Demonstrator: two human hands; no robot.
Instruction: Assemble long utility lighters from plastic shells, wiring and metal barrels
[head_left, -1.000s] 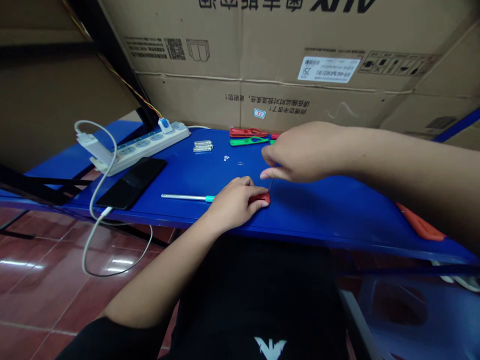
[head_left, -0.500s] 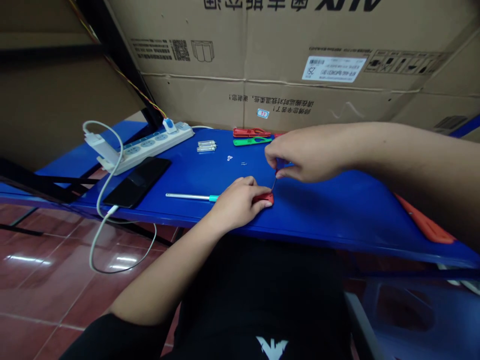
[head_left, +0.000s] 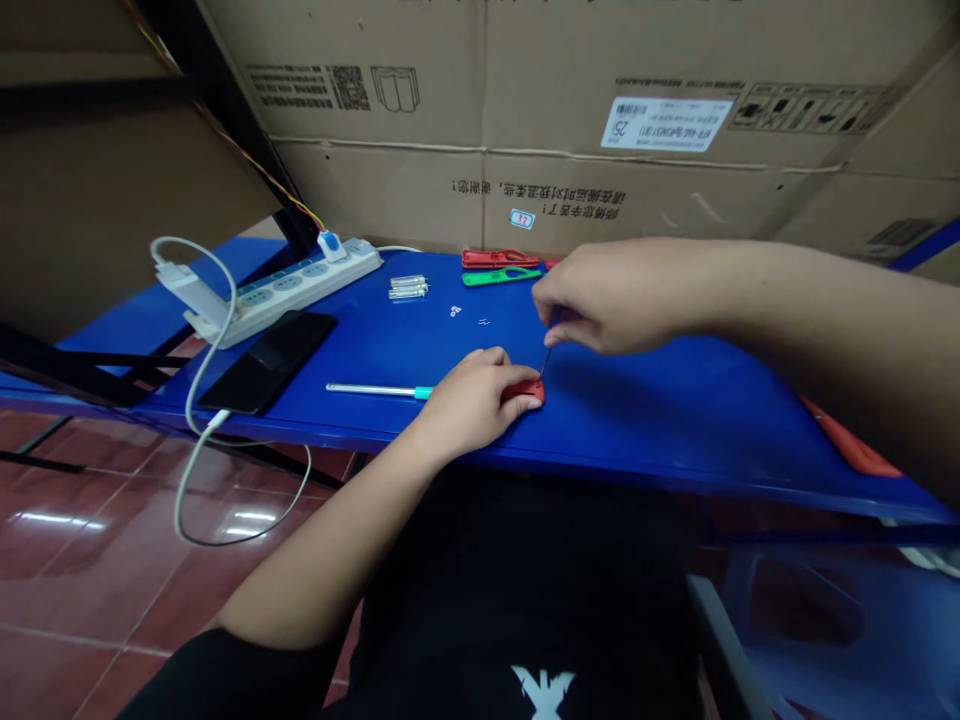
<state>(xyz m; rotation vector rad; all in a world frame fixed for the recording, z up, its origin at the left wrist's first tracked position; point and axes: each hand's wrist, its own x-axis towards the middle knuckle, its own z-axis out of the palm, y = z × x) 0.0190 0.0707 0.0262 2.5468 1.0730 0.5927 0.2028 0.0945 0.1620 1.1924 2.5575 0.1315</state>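
Observation:
On the blue table [head_left: 360, 349] my left hand [head_left: 480, 400] is closed around a small red plastic piece [head_left: 534, 389], pressing it down near the front edge. My right hand [head_left: 592, 300] grips a screwdriver [head_left: 547, 358] from above; its thin shaft slants down to the red piece, and the handle is mostly hidden by my fingers. A metal rod with a teal end [head_left: 375, 389] lies left of my left hand, its right part covered. Beyond my hands are a green plastic part [head_left: 499, 276], red plastic parts [head_left: 499, 259], small white bits [head_left: 455, 311] and tiny metal pieces [head_left: 484, 322].
Several clear tubes [head_left: 408, 288] lie at the back. A black phone [head_left: 268, 362] with a white cable [head_left: 196, 455] and a power strip [head_left: 289, 290] are at the left. A large cardboard box [head_left: 420, 190] stands behind. An orange-red object [head_left: 859, 447] lies at the right, partly under my forearm.
The view has shifted slightly. The screwdriver stands a little more upright at the red piece, and both hands keep their holds.

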